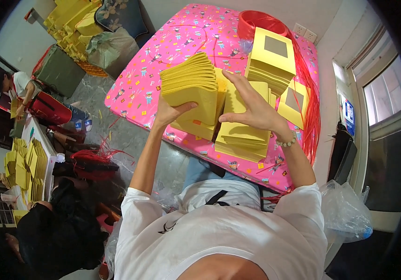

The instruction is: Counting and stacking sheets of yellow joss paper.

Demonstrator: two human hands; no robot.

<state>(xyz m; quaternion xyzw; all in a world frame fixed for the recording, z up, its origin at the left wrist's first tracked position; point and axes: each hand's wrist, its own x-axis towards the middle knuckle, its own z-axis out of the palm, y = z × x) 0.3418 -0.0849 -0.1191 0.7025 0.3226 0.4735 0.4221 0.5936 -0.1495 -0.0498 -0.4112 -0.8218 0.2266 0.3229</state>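
Note:
On a pink patterned mattress [135, 88] several stacks of yellow paper stand in front of me. My left hand [175, 111] grips a thick bundle of folded yellow paper [191, 77], its thumb across the near face and its other fingers hidden behind the left side. That bundle is tilted, its layered folds fanning at the top. Just to the right, my right hand [259, 109] hovers at a lower yellow paper stack [245, 135], thumb and fingers spread. Whether its fingertips touch the paper I cannot tell. A bead bracelet circles the right wrist.
A taller yellow stack with a grey square [275, 45] stands behind my right hand. Red strands [308, 112] trail from a red basin [262, 23] down the mattress's right side. At left, one person [28, 88] handles yellow paper; another in black [60, 233] sits near a paper-covered table [46, 158].

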